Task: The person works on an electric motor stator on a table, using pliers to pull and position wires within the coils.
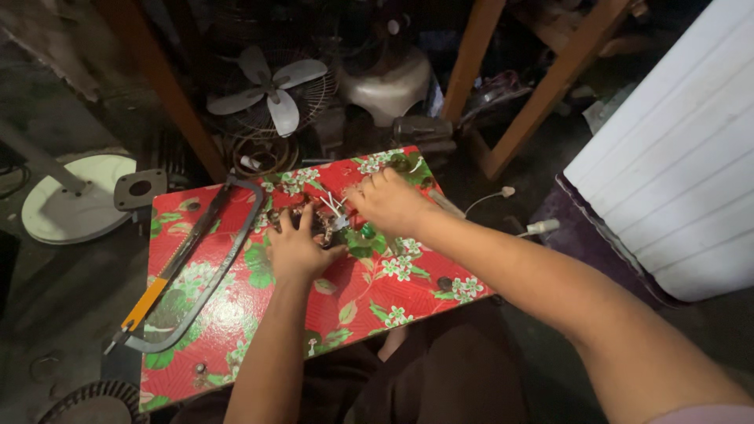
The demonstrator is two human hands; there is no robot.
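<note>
Dim workshop clutter surrounded one surface [236, 314], a board covered in red cloth with green and white flowers. Down went both hands at its middle, onto one small dark motor part [326, 224] with several thin white wires [336, 206] sticking up from it. One left hand [297, 250] lay flat, fingers spread, pressing the part's near side against the cloth. One right hand [389, 200] came in from the far side, its grip pinched together on the wires. One hacksaw [200, 263] with an orange handle lay along the surface's left half, well apart from the hands. Behind, on the floor, stood one fan [271, 90] with three pale blades, one round white base [75, 196], and two slanting wooden legs [542, 86].
</note>
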